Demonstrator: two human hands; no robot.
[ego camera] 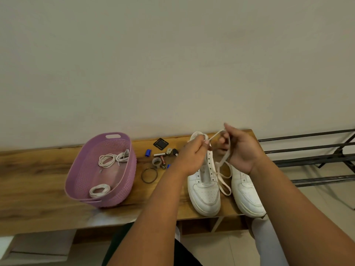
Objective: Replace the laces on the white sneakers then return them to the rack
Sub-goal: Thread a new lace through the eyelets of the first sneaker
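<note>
Both hands, left hand (194,156) and right hand (241,148), pinch a flat white lace (222,181) above two white sneakers (206,191) on a wooden bench (38,179); purple basket (84,181) of coiled laces at left.

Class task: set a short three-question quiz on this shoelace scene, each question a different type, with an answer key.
1. True or false: both hands, left hand and right hand, hold the lace.
2. How many lace bundles lie in the purple basket? A) one B) three C) five
3. Fill in: the empty metal rack stands to the ____ of the sneakers.

Key: 1 true; 2 B; 3 right.
</note>
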